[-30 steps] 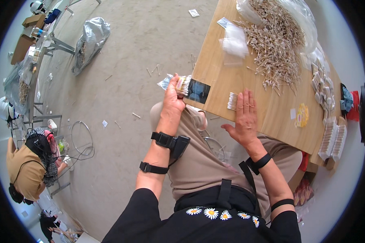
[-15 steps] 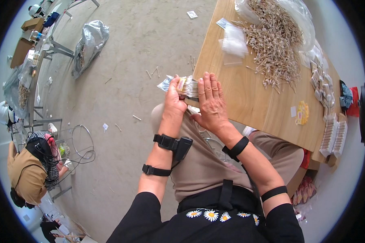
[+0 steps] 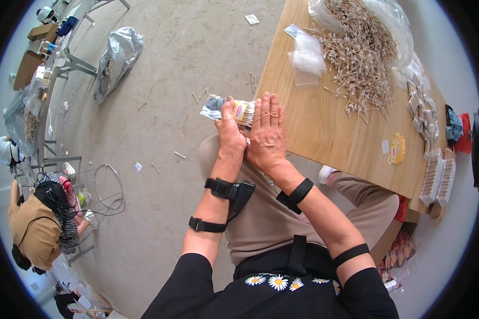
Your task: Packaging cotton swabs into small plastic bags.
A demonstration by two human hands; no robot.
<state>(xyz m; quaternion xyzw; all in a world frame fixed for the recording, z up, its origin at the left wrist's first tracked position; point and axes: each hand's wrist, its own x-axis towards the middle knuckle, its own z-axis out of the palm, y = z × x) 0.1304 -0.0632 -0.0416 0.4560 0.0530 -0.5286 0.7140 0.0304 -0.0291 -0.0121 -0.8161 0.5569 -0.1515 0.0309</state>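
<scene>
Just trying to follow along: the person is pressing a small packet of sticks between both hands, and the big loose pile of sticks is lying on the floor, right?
Not quite. The head view shows the big loose pile of sticks lying on the wooden table, not the floor. The rest stands: the left hand and right hand press a small packet of sticks between them.

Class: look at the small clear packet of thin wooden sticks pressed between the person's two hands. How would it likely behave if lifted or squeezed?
The small clear packet of thin wooden sticks probably weighs little, since the left hand and right hand hold it easily. Its thin film likely crinkles and feels slippery. Loosely gripped, the sticks might shift inside.
</scene>
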